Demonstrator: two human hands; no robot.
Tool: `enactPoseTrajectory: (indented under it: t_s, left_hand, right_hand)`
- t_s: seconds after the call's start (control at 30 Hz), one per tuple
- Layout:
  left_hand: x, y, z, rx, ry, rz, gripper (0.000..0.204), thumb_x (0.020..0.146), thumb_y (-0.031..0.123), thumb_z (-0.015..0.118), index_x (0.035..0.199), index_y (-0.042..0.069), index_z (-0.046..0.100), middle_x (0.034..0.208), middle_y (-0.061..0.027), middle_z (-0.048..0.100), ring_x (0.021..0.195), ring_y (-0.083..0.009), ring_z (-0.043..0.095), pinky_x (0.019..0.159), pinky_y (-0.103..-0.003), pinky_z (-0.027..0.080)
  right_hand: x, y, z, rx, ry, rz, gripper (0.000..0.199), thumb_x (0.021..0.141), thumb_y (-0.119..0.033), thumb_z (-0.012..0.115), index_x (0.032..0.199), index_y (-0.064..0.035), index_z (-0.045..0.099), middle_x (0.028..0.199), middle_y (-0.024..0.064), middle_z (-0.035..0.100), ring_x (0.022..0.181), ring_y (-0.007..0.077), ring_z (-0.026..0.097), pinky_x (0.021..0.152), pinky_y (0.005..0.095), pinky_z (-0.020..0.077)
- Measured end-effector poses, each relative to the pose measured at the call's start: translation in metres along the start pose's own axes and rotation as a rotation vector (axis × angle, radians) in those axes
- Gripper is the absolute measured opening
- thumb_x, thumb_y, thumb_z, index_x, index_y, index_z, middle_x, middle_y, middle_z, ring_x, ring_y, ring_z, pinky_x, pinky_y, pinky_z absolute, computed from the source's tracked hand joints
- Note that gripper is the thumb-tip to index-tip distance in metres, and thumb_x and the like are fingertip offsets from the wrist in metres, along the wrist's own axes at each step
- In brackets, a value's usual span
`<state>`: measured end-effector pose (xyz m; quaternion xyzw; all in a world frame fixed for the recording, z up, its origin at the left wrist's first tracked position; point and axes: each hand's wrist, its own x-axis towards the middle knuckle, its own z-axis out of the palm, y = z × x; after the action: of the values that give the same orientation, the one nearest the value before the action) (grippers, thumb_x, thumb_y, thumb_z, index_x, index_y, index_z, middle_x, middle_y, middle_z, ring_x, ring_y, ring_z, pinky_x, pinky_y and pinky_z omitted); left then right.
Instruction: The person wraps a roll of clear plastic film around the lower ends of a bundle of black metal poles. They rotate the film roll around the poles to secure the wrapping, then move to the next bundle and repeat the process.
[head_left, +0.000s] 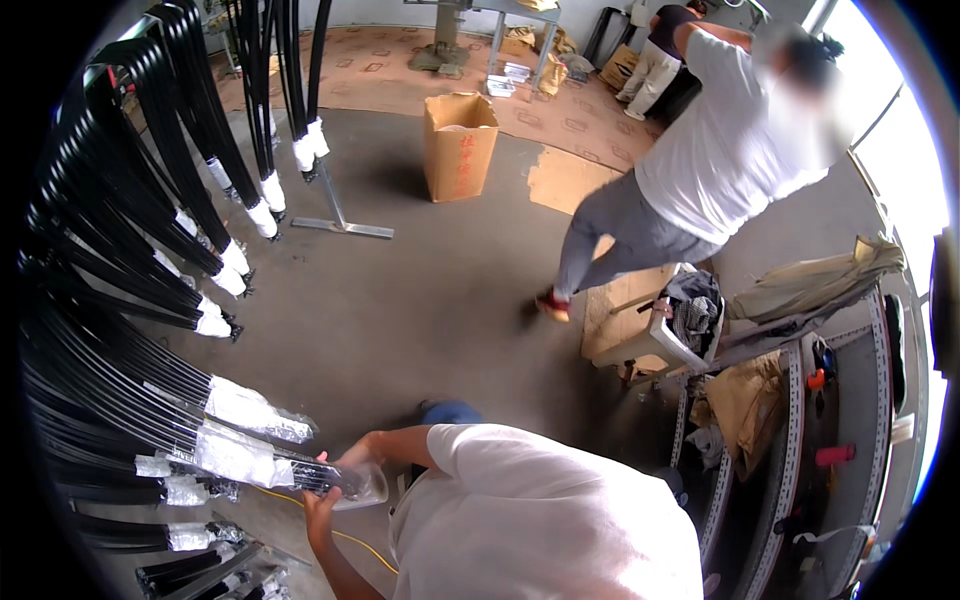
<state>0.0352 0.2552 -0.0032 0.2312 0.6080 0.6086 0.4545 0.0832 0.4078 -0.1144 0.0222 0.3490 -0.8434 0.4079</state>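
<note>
Black strip bundles (120,400) lie stacked on racks at the left, their ends wrapped in clear or white plastic. My left hand (318,503) grips the end of one black bundle (310,475) from below. My right hand (352,460) holds a clear plastic bag (368,488) over that bundle's tip. My white shirt fills the lower middle of the picture, and a blue-clad knee (450,411) shows above my right arm.
More black bundles with white-wrapped ends (262,190) hang from a metal stand at the upper left. An open cardboard box (459,145) stands on the grey floor. A person in a white shirt (720,150) steps by a metal shelf (790,420) holding cloth and tools. A yellow cord (350,540) runs across the floor.
</note>
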Motion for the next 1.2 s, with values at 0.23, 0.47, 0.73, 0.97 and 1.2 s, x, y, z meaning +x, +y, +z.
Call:
enactPoseTrajectory:
  t_s: [0.23,0.47,0.73,0.97,1.2]
  left_hand:
    - [0.012,-0.037,0.001,-0.075,0.150,0.029,0.067,0.074,0.015,0.063,0.130,-0.001,0.030,0.127,-0.0108,0.039,0.115,-0.0218,0.038,0.101,-0.033,0.024]
    - [0.011,-0.035,0.041,-0.069,0.538,-0.030,0.044,0.077,0.011,0.061,0.114,-0.001,0.041,0.101,-0.0094,0.053,0.088,-0.0166,0.052,0.079,-0.032,0.043]
    - [0.018,-0.026,0.064,-0.317,0.390,0.105,0.034,0.077,0.008,0.062,0.108,0.003,0.047,0.096,-0.0030,0.054,0.086,-0.0118,0.051,0.075,-0.026,0.042]
    - [0.011,-0.023,0.044,-0.251,0.293,0.039,0.050,0.077,0.014,0.062,0.120,0.005,0.039,0.110,-0.0054,0.049,0.105,-0.0173,0.046,0.092,-0.034,0.035]
    - [-0.007,-0.011,0.048,-0.070,0.281,0.129,0.052,0.082,0.016,0.056,0.125,0.002,0.031,0.114,-0.0113,0.046,0.108,-0.0217,0.044,0.091,-0.035,0.035]
  right_hand:
    - [-0.044,0.016,-0.001,0.130,0.153,-0.181,0.048,0.081,-0.052,0.048,0.106,-0.0118,0.054,0.101,0.0046,0.061,0.087,0.0165,0.059,0.080,0.0372,0.0454]
    - [-0.102,0.053,0.056,0.470,0.359,-0.722,0.032,0.084,-0.040,0.053,0.101,-0.0129,0.052,0.097,0.0038,0.057,0.090,0.0157,0.056,0.077,0.0348,0.0455]
    - [-0.151,0.024,0.103,-0.241,0.936,-0.519,0.068,0.060,-0.021,0.072,0.114,0.0036,0.038,0.100,0.0133,0.051,0.097,0.0213,0.049,0.084,0.0298,0.0391]
    - [-0.194,0.005,0.099,-0.196,0.375,-0.423,0.074,0.049,-0.017,0.066,0.117,0.0017,0.043,0.109,0.0124,0.049,0.104,0.0217,0.045,0.090,0.0299,0.0343]
    - [-0.192,-0.023,0.140,-0.151,0.311,-0.421,0.086,0.049,-0.019,0.065,0.126,0.0043,0.032,0.115,0.0158,0.046,0.108,0.0236,0.043,0.092,0.0314,0.0322]
